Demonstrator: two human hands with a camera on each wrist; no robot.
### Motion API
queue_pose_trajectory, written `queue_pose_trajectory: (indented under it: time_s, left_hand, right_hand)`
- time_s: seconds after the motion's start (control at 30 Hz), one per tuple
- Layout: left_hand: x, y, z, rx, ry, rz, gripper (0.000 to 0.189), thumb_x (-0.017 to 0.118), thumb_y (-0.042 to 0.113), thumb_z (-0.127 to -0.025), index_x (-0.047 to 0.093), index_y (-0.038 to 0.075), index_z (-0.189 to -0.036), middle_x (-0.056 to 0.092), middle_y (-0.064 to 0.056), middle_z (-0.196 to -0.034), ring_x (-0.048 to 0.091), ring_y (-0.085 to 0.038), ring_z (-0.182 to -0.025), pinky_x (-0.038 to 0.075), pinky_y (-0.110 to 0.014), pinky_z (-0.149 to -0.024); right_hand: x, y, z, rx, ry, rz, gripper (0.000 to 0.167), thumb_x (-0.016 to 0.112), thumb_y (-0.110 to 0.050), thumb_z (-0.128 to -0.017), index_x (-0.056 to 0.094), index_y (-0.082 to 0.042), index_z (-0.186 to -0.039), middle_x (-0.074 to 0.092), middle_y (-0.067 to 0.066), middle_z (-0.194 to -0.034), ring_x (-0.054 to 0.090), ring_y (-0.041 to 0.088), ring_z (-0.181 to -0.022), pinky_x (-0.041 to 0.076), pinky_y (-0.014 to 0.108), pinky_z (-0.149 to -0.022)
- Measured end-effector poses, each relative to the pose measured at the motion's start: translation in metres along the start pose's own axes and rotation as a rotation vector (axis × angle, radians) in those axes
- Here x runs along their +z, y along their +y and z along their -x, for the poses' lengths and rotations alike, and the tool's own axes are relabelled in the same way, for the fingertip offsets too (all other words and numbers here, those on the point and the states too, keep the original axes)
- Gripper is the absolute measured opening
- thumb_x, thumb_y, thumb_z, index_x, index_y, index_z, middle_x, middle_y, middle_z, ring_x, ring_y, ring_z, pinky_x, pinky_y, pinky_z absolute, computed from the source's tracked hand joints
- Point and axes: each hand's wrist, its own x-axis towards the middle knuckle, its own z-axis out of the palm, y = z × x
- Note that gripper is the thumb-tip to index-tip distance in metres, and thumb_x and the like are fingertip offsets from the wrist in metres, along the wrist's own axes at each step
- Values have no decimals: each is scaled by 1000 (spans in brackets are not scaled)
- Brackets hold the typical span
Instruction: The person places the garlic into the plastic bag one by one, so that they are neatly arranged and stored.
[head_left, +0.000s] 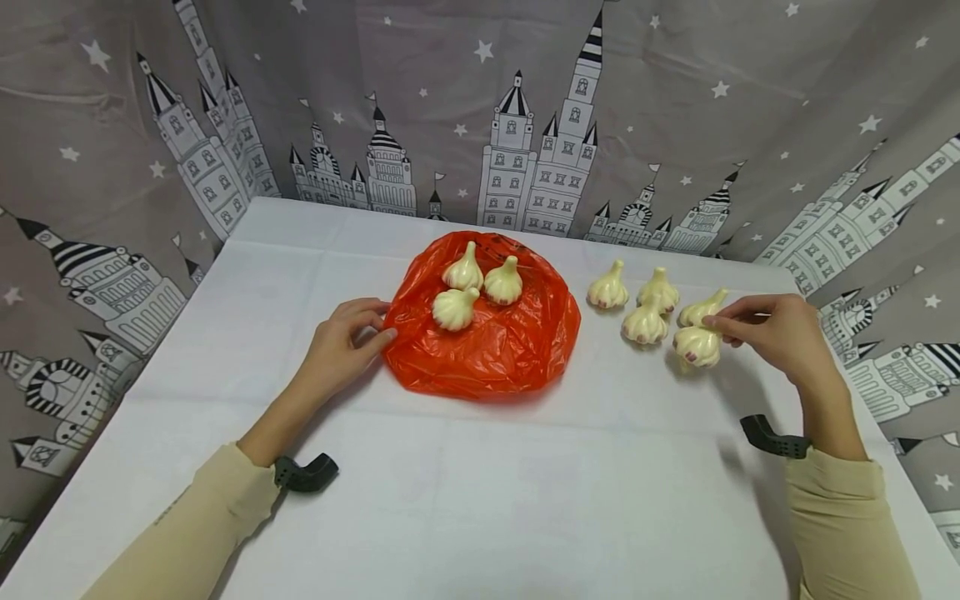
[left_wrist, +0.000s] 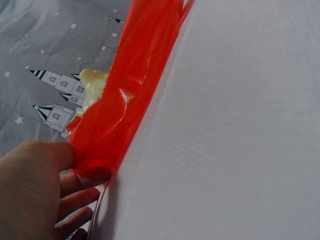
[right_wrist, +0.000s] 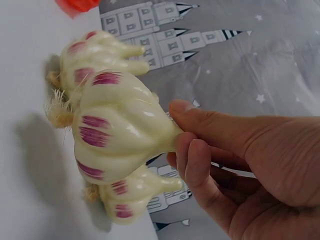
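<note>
My right hand (head_left: 772,329) pinches a garlic bulb (right_wrist: 122,130) by its stem, between thumb and fingertips. The bulb is glossy, cream with purple streaks and a tuft of root fibres, and its shadow falls on the white cloth beside it. Several similar bulbs (head_left: 608,286) sit around it at the right of the table. My left hand (head_left: 348,337) grips the left edge of a red plastic bag (head_left: 487,358), thumb on one side and a finger behind the film in the left wrist view. Three garlic bulbs (head_left: 453,309) rest on the bag.
A white cloth (head_left: 465,500) covers the table. Behind and at both sides hangs a grey curtain (head_left: 442,75) printed with castles and stars. A black wrist mount (head_left: 306,473) juts from each forearm.
</note>
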Motion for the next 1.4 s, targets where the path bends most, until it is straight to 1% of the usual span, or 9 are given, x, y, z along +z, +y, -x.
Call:
queue_pose_trajectory:
  time_s: [0.07, 0.3, 0.6, 0.77, 0.93, 1.1, 1.2, 1.3, 1.4]
  left_hand:
    - [0, 0, 0, 0, 0, 0, 13, 73, 15, -98, 70, 5, -91, 62, -18, -145, 47, -38, -145, 45, -60, -116]
    - [-1, 1, 1, 6, 5, 2, 13, 73, 15, -99, 70, 5, -91, 63, -19, -144, 47, -39, -145, 45, -60, -116]
    - [-1, 2, 0, 22, 14, 12, 14, 74, 14, -98, 70, 3, -90, 64, -19, -142, 48, -39, -144, 45, -60, -117]
    - [-1, 2, 1, 25, 15, 19, 13, 75, 13, -98, 70, 3, -89, 65, -19, -141, 49, -38, -143, 45, -60, -117]
    - [-1, 3, 1, 19, 14, 26, 13, 75, 12, -98, 71, 3, -90, 65, -19, -142, 48, -38, -144, 45, -59, -117]
    - [1, 4, 1, 9, 14, 23, 13, 74, 13, -98, 70, 3, -91, 64, -19, -143, 48, -38, -144, 46, -58, -117]
    - [1, 3, 1, 15, 18, 14, 12, 74, 13, -98, 70, 4, -91, 64, -18, -143, 48, -38, -144, 47, -58, -116]
    - [1, 2, 0, 20, 18, 12, 12, 74, 12, -98, 70, 4, -90, 64, -18, -143, 48, -38, -144, 47, -59, -115]
    - [0, 1, 0, 21, 18, 7, 12, 74, 11, -98, 70, 3, -90, 64, -19, -143, 48, -39, -144, 47, -60, -115]
  right_hand:
    - [-1, -3, 1, 1, 17, -9, 35, 87, -33, -88, 80, -1, -100, 74, -7, -67, 66, 2, -62, 42, 20, -57]
    - [-4, -12, 3, -10, 15, -68, 34, 85, -28, -91, 79, 1, -107, 77, -12, -73, 70, 1, -65, 52, 15, -62]
    - [-2, -17, 3, -6, -7, -82, 33, 84, -27, -92, 79, 1, -110, 78, -9, -78, 71, 4, -67, 53, 16, -63]
    - [-1, -23, 3, -21, -12, -90, 31, 84, -25, -93, 79, 0, -110, 79, -11, -81, 71, 4, -68, 54, 15, -64]
    - [1, -35, 1, -33, 9, -88, 28, 85, -26, -91, 81, -2, -107, 78, -8, -77, 71, 4, -67, 51, 14, -65]
    - [8, -50, -4, -41, -1, -117, 30, 87, -29, -89, 81, -3, -104, 78, -5, -76, 73, 6, -68, 53, 15, -63]
    - [15, -60, -7, -54, -11, -127, 30, 87, -30, -89, 81, -4, -103, 78, -3, -76, 72, 4, -67, 55, 17, -61]
    - [22, -69, -10, -89, -26, -136, 27, 87, -27, -89, 81, -4, -102, 78, 2, -77, 71, 5, -65, 56, 18, -58]
    - [30, -77, -12, -111, -36, -141, 25, 87, -25, -89, 81, -4, -100, 78, 4, -78, 70, 6, -63, 53, 18, -55]
